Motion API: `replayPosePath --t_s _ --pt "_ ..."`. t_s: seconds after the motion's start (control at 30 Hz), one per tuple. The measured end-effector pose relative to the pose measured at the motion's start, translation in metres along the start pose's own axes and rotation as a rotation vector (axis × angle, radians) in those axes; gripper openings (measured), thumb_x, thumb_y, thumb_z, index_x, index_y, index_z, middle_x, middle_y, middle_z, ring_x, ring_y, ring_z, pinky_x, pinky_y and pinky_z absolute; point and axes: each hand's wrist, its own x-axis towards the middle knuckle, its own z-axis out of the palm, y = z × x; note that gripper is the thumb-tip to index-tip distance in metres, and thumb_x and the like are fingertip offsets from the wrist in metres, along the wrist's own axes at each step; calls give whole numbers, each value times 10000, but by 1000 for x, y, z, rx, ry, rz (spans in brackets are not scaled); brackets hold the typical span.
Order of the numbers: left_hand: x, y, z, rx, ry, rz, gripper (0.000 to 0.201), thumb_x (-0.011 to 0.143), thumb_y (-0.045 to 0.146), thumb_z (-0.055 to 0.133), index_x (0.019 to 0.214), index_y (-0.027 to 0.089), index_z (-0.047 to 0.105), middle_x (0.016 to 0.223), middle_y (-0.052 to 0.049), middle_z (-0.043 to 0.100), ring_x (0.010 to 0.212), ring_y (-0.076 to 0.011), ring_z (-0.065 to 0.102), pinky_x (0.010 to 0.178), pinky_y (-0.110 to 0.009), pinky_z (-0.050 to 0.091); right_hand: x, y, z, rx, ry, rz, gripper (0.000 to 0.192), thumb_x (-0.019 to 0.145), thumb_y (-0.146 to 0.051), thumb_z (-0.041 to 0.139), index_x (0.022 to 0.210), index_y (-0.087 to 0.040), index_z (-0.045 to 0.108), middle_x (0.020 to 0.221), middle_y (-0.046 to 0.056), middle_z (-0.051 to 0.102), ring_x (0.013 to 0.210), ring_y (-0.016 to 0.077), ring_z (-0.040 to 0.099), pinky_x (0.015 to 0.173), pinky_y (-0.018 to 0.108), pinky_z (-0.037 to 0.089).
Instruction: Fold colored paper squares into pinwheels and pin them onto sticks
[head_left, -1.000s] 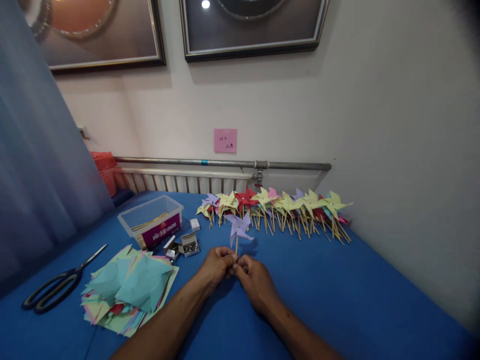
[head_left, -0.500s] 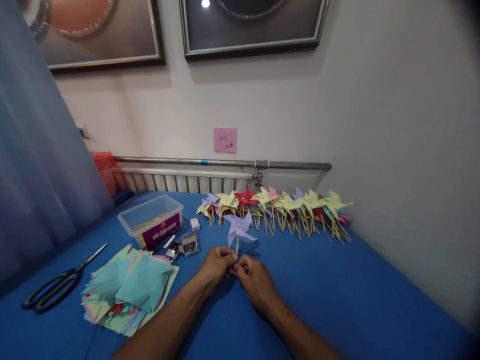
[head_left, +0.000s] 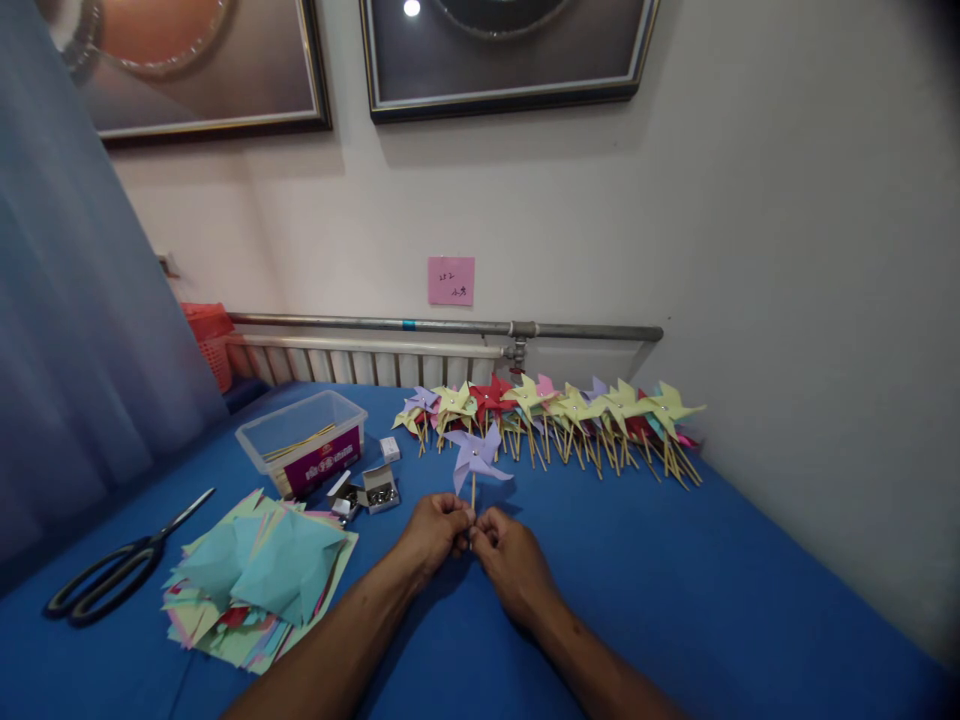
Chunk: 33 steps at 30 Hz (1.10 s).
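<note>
Purple pinwheel (head_left: 475, 455): we are pinching its stick upright with our left hand (head_left: 436, 530) and right hand (head_left: 510, 556), fingertips together.

Head-worn camera looks forward and down across the blue table (head_left: 675, 600) toward its far edge and the wall (head_left: 787, 250).

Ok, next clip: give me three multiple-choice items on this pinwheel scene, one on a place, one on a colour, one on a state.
1. Where do the scissors lie?
A. left of the paper stack
B. inside the plastic tub
C. among the finished pinwheels

2. What colour is the held pinwheel?
A. red
B. purple
C. yellow

3. How is it held?
A. flat on the table
B. upright, stick pinched by left hand and right hand
C. one hand only

Answers: 1 A, scissors lie at the table's left edge; 2 B, its blades are lilac; 3 B, both grips meet at the stick.
</note>
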Motion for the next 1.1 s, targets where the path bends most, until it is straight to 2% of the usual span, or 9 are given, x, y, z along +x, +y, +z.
replayPosePath --t_s 0.73,1.1 --pt "2 -3 1 6 10 -6 245 593 339 712 650 156 560 487 26 524 407 -81 460 419 -208 326 1 3 1 2 21 -9 140 835 -249 512 715 -205 571 659 0 664 590 145 573 543 236 330" --pt "1 -2 1 27 10 16 249 595 355 699 640 157 554 485 31 507 404 -80 450 414 -210 323 0 3 2 22 21 -10 146 847 -260 491 753 -202 587 655 9 660 581 148 568 536 242 327"
